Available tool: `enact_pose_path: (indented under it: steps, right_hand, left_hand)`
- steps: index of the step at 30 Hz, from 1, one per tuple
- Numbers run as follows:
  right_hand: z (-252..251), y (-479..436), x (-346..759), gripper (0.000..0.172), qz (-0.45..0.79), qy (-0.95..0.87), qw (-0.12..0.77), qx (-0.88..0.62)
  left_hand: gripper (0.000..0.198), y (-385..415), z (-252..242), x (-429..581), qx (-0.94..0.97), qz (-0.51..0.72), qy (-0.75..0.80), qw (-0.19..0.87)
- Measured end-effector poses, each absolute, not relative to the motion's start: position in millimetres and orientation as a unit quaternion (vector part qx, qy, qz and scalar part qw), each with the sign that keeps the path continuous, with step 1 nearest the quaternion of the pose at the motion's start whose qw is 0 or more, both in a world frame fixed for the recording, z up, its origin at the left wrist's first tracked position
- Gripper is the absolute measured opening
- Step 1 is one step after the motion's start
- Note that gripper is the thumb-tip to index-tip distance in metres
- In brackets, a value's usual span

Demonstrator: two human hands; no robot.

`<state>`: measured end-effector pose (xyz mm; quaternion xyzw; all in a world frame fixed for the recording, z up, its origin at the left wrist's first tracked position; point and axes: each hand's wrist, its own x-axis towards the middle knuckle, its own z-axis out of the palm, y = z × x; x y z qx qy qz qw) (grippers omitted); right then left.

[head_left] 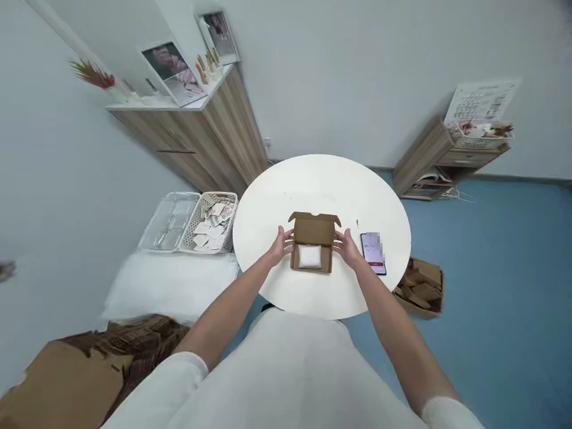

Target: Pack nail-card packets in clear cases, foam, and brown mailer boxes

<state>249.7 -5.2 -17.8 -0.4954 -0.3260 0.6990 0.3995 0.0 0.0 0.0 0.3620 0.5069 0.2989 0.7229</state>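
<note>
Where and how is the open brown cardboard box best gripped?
The brown cardboard box is probably best held by the short left and right walls of its base, left hand from the left, right hand from the right. Its brown lid, open at the far side, would likely swing; the white rectangular packet covers much of the base.

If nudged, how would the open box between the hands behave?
The box probably slides rather than rolls, its base lying flat on the table. Its open lid would likely swing, being joined along one edge. It looks like thin cardboard, so perhaps fairly light.
</note>
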Motion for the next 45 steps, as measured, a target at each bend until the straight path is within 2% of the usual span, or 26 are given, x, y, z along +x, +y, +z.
enact_pose_path:
  steps: [8, 15, 23, 27, 30, 37, 45]
  right_hand:
    - [-29, -28, 259, 0.063, 0.694, -0.364, 0.382, -0.490]
    - [-29, -55, 263, 0.057, 0.672, -0.427, 0.332, -0.506]
    - [-34, -84, 257, 0.053, 0.531, -0.561, 0.303, -0.558]
    - [-32, -94, 252, 0.049, 0.449, -0.635, 0.262, -0.571]
    - [-36, -101, 247, 0.048, 0.407, -0.659, 0.217, -0.594]
    - [-49, -114, 237, 0.049, 0.362, -0.667, 0.138, -0.637]
    - [-46, -123, 244, 0.051, 0.341, -0.672, 0.186, -0.630]
  left_hand:
    - [0.082, -17, -9, -14, 0.413, 0.249, 0.526, 0.701]
    - [0.063, -37, -17, -21, 0.476, 0.205, 0.549, 0.655]
    - [0.051, -57, -17, -11, 0.623, 0.209, 0.597, 0.460]
    - [0.046, -63, -10, -8, 0.719, 0.137, 0.587, 0.346]
    - [0.045, -69, -9, -6, 0.746, 0.085, 0.586, 0.305]
    - [0.052, -87, -21, 1, 0.748, 0.032, 0.596, 0.291]
    - [0.061, -88, -24, -12, 0.687, 0.073, 0.637, 0.341]
